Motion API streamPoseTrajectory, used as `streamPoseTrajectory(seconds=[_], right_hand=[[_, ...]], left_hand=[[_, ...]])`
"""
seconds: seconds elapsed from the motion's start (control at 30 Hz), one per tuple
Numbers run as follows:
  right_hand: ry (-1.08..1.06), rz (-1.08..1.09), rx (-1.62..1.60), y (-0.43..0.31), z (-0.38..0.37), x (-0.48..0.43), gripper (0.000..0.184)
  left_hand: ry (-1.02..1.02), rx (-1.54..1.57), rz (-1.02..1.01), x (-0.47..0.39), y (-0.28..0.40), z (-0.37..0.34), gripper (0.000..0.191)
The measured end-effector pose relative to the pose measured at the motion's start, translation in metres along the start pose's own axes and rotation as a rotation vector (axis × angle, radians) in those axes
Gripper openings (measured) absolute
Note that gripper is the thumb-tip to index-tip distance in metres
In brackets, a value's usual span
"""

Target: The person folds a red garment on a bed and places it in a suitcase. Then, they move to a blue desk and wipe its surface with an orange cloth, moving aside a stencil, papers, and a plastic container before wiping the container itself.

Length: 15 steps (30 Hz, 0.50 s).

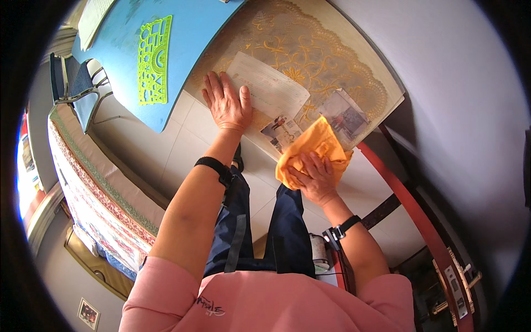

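Observation:
An orange cloth (309,145) is bunched under my right hand (317,178), at the near edge of a table with a clear cover (373,137). My left hand (228,101) rests flat on the same tabletop, fingers spread, holding nothing. A sheet of paper with writing (269,85) lies just right of my left hand. Two photographs, one nearer the middle (282,133) and one further right (344,114), lie close to the cloth, which hides part of the table's edge. A gold-embroidered lace tablecloth (296,62) shows across the table.
A blue table (191,37) adjoins at left, bearing a green stencil ruler (155,62) and papers (93,20). Beyond it stands a metal-framed chair (79,83). A bed (103,166) runs along the left. At right are a red door edge (398,195) and a wall (456,83).

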State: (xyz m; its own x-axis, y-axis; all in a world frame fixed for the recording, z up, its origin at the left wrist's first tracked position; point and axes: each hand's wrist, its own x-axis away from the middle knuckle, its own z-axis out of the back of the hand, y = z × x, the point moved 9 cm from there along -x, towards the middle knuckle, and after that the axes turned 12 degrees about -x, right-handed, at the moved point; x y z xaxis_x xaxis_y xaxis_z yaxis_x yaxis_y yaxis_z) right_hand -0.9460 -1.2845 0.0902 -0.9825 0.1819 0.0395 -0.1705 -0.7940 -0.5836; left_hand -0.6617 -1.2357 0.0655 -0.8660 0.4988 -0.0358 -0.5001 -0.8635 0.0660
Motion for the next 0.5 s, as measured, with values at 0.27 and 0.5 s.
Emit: streamPoseTrajectory(seconds=[0.27, 0.5], right_hand=[[0.247, -0.243, 0.281, 0.147, 0.083, -0.011, 0.05], [0.454, -0.27, 0.216, 0.173, 0.113, -0.051, 0.053]], left_hand=[[-0.015, 0.061, 0.008, 0.0, -0.003, -0.003, 0.073], [-0.011, 0.082, -0.004, 0.0, -0.002, -0.001, 0.072]])
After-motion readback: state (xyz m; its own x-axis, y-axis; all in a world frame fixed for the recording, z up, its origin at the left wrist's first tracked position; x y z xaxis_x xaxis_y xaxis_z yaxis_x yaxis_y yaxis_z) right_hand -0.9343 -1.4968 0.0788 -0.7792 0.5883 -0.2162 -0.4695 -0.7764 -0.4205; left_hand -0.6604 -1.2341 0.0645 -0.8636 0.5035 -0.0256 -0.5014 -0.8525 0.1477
